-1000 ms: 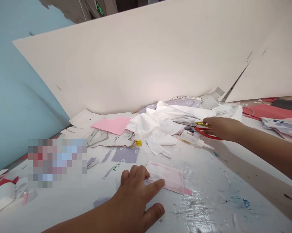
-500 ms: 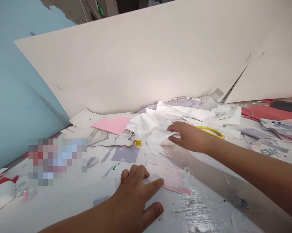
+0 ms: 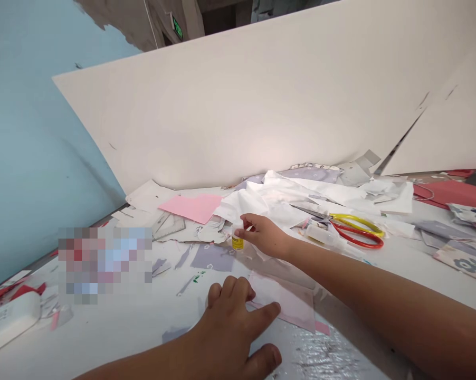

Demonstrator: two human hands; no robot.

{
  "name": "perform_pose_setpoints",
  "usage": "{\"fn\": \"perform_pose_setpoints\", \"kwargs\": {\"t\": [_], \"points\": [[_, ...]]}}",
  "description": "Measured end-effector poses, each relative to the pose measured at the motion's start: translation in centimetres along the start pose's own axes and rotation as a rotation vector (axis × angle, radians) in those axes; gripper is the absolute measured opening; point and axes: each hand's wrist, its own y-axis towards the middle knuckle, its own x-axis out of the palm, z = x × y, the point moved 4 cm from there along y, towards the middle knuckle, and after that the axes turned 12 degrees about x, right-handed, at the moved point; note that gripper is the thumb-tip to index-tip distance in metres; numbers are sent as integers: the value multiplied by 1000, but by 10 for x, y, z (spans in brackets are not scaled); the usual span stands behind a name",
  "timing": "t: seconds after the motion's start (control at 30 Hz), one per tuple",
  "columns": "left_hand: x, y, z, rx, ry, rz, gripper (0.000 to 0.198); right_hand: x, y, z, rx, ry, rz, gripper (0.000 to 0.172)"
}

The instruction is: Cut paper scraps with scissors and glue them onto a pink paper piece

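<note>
My right hand (image 3: 262, 235) is at a small white bottle with a yellow label (image 3: 237, 241), thumb and fingertips closed around its upper part. The bottle stands upright beside a lilac flower-print piece (image 3: 212, 257). My left hand (image 3: 241, 322) lies nearer to me, palm down, thumb and index finger spread and the other fingers bent. Its index fingertip rests on a pale pink rectangular sheet (image 3: 295, 303), with a brighter pink strip (image 3: 322, 328) showing at its right corner. Scissors with yellow and red handles (image 3: 357, 232) lie right of my right hand.
Crumpled white sheets (image 3: 285, 195) and a pink sheet (image 3: 194, 207) lie along the back, below a tall white panel (image 3: 238, 116). A clear set square (image 3: 170, 226) is at the left. Red material (image 3: 459, 192) and printed pieces (image 3: 465, 261) lie at the right.
My right hand has moved left from the white sheets to the small bottle and closed on it. The scissors my arm partly covered now show. My left hand stays on the pink sheet.
</note>
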Motion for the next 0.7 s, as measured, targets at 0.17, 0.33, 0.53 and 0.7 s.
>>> {"fn": "perform_pose_setpoints", "kwargs": {"t": [0.17, 0.33, 0.53, 0.7], "points": [[2, 0, 3, -12, 29, -14, 47, -17, -35, -6, 42, 174, -87, 22], [2, -1, 9, -52, 97, 102, 41, -42, -65, 8, 277, 487, -273, 22], [5, -1, 9, -66, 139, 125, 41, -58, -92, 36, 465, 445, -473, 37], [7, 1, 8, -56, 162, 125, 41, -64, -92, 34, 270, 935, -512, 14]]}}
